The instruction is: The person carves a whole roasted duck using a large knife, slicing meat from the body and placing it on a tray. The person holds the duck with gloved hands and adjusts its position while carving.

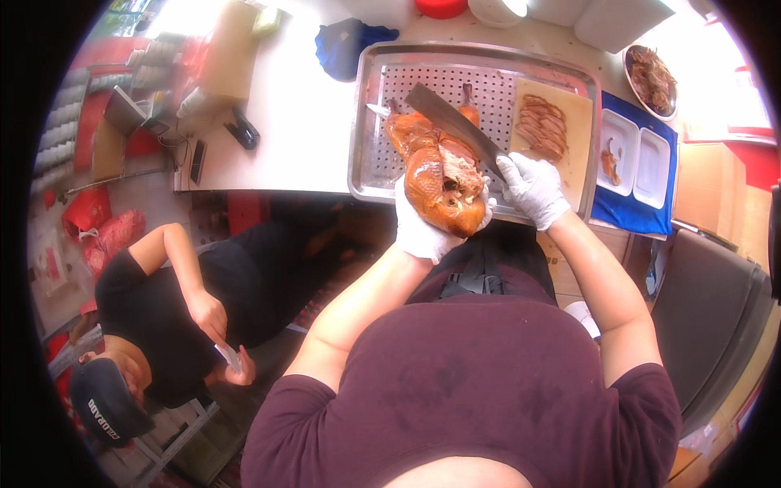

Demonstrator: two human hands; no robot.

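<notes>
A glossy brown roast duck [427, 177], partly carved so that pale meat shows on one side, rests in my gloved left hand [421, 229], which cups it from below. My gloved right hand [534, 186] grips the handle end of a wide-bladed knife [454, 122]; its blade lies slantwise over the duck. Beneath them is a metal tray [476, 52] with a perforated rack [497, 97]. On the tray's right side, overlapping slices of roast meat [542, 127] lie on a pale cutting board [573, 177].
Right of the tray, two white containers [651, 168] stand on a blue cloth [595, 210], one holding a small piece. Behind them is a bowl of meat scraps [651, 79]. Another blue cloth [348, 49] lies behind left. A person in black [177, 311] stands at left, holding a small white object.
</notes>
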